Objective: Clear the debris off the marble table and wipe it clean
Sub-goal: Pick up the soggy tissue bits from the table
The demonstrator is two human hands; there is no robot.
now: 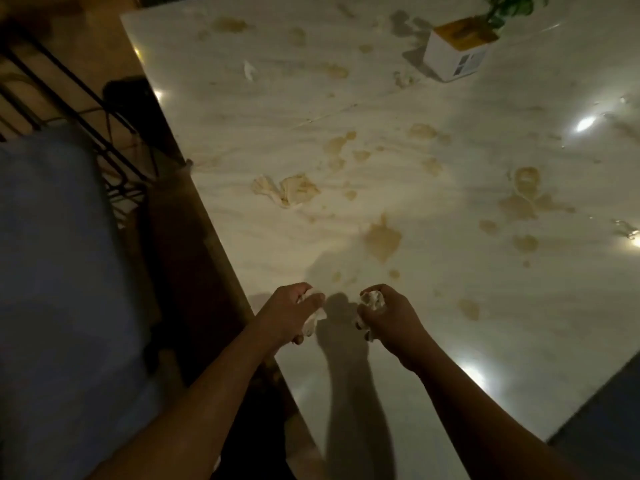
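Your left hand [294, 311] is curled round a crumpled white tissue [313, 318] whose tail hangs below the fingers. Your right hand [389, 317] is closed tight on a second wad [372, 301]. Both hover low over the near part of the marble desk [519, 306], apart from each other with their shadow between them; you cannot tell whether either touches the stone. Just beyond them the desk is spotted with brown stains [382, 242] that spread toward the far side. A soaked, stained tissue [287, 190] lies near the left edge, a small white scrap [248, 70] lies farther off, and another crumple [401, 79] sits just beside a white box with a yellow top [457, 51]. This looks like the gathering step, with the wiping not yet begun. With both hands full, your next move likely calls for passing one wad to the other hand or dropping both somewhere before you reach for the stained tissue. No bin or cloth is in view to say where. The light is dim and glare spots wash out parts of the stone. The glinting marks at the right edge could be water or film. The plant [509, 5] behind the box is cut off at the top. To the left, a black metal frame [86, 109] and a blue cloth [52, 254] are too dark and blurred to identify further.
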